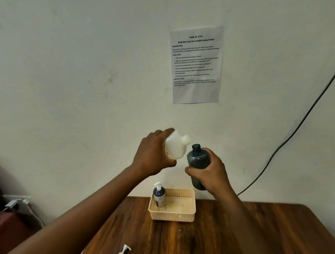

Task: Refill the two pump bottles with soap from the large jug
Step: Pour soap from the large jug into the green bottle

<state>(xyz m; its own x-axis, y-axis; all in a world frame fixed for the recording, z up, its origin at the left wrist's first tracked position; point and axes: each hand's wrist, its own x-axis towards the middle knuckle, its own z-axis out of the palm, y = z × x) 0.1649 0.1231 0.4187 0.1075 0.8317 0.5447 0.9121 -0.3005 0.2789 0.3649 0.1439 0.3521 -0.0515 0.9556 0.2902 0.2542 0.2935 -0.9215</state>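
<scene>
Our left hand grips the large white plastic jug above the wooden table, tilted, its open spout pointing right toward the dark translucent bottle. Our right hand wraps that uncapped bottle, upright, mouth up. Below, a cream plastic basket holds a blue pump bottle upright. A loose white pump head lies near-left.

Pale wall with taped sheet, black cable, wooden table.
</scene>
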